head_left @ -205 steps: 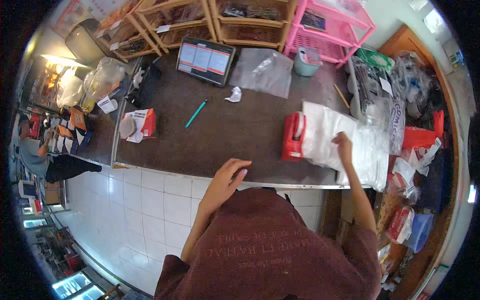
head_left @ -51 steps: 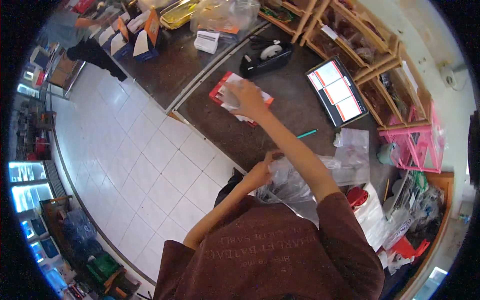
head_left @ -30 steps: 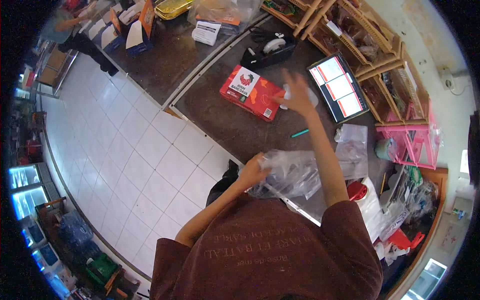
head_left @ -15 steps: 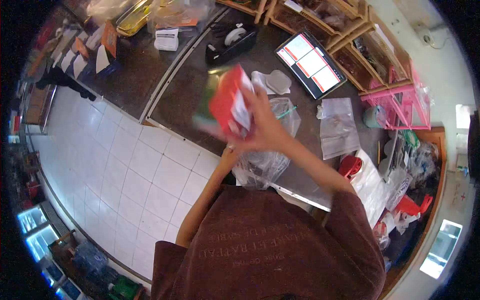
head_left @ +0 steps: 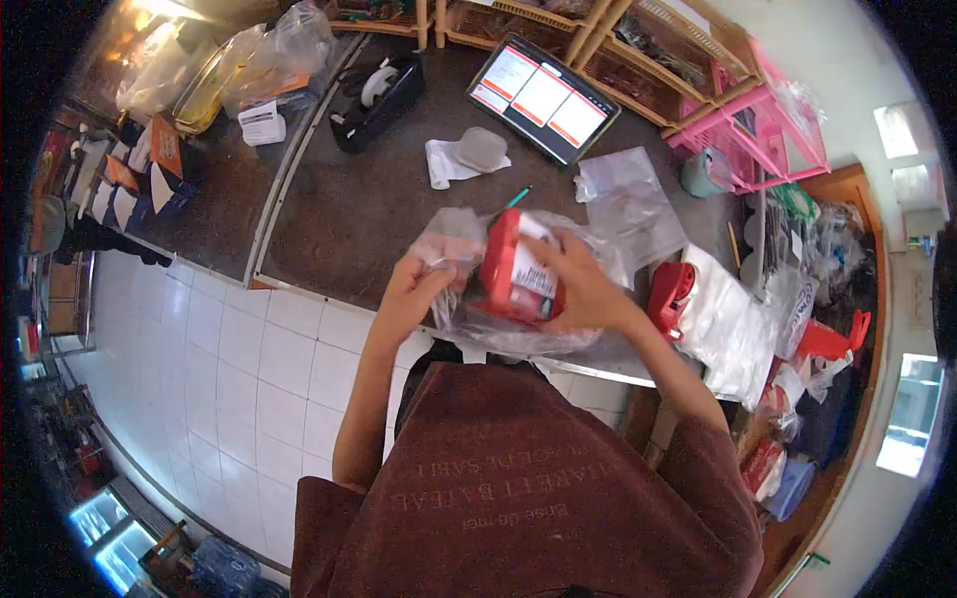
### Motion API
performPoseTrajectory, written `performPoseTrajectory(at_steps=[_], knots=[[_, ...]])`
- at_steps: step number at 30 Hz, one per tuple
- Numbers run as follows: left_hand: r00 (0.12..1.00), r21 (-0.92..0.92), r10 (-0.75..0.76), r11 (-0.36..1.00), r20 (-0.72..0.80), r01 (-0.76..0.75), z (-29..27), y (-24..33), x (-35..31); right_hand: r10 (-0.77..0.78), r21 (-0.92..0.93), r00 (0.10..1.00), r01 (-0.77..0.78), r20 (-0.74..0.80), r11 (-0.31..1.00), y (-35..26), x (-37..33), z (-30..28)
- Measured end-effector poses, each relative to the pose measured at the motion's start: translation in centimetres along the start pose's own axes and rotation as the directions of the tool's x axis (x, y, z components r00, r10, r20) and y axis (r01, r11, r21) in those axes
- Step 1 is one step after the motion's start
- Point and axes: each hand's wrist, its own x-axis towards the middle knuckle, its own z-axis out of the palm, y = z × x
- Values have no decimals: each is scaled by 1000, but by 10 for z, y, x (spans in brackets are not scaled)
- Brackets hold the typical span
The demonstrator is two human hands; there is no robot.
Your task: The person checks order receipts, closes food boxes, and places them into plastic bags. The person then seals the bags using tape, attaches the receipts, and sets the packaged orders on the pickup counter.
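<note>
Over the near edge of the dark counter, my right hand [head_left: 588, 284] grips a red and white box [head_left: 525, 274] by its right side, fingers across the white label. My left hand [head_left: 419, 289] pinches the rim of a clear plastic bag [head_left: 454, 227]. The bag spreads under and around the box, which sits tilted at the bag's mouth. How much of the box lies inside the bag I cannot tell. A teal pen [head_left: 519, 197] rests just beyond the bag.
Farther back stand a tablet [head_left: 543, 100] and a black tape dispenser [head_left: 379, 100], with a curled paper strip [head_left: 444, 164] between. To the right are flat clear bags [head_left: 628, 194], a pink rack [head_left: 768, 140], a blue-grey cup [head_left: 708, 172], a red device [head_left: 673, 297] and white bags [head_left: 723, 329].
The box has come down and right from above the counter to the clear bag. My left hand has moved left and now holds the bag's rim. The view has shifted.
</note>
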Motion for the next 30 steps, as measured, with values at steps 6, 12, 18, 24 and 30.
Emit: performPoseTrajectory(at_steps=[6,12,18,24,30], knots=[[996,127,85,988,30,-88,20,27,0,-81,-4,969,82,-234,997,8,-16,-22],[954,-193,257,955,154,-226,43,33,20,-63,-213,997,51,-49,976,5,-27,-21],[882,-346,294,924,367,-163,73,65,3,269,-121,963,-271,-27,955,29,-22,13],[911,-364,381,880,156,-306,76,48,20,210,-207,975,-220,-68,953,19,-12,58],[945,-272,266,911,-190,-311,36,25,-12,16,-443,969,98,247,891,30,-53,-30]])
